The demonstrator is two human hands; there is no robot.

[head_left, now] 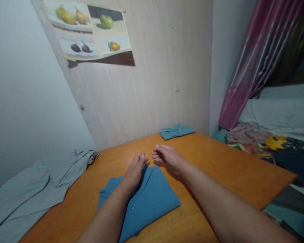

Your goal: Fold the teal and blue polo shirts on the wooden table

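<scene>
A folded blue shirt [152,197] with a collar and a button lies on the orange wooden table [218,168] in front of me. My left hand [134,171] rests flat on the shirt near its collar, fingers stretched out together. My right hand [166,156] hovers just beyond the shirt's far edge over the table, fingers loosely curled and holding nothing that I can see.
A second folded blue shirt [176,131] lies at the table's far edge by the wooden wall. A grey shirt [38,189] hangs off the table's left side. A bed with clothes and bags [268,141] stands to the right, beside a striped curtain [258,60].
</scene>
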